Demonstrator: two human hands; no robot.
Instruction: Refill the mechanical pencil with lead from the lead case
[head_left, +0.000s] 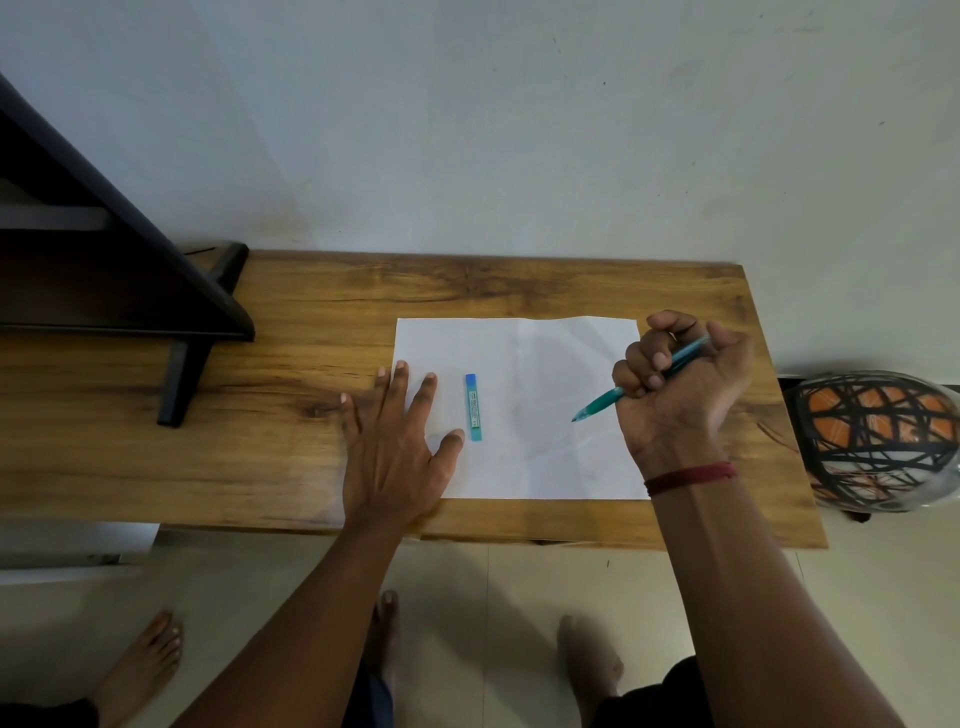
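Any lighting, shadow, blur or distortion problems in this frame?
Head view: dim, even light, no glare; a soft grey shadow lies on the paper; wide-angle distortion bows the table edges; lead case and mechanical pencil in the right hand are sharp.

Teal pencil (636, 381); case (472, 407) flat.

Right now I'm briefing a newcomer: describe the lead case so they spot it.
A white paper lies on the wooden table. On its left half, beside the left hand, lies the lead case: short, flat, blue-capped, unlike the held pencil.
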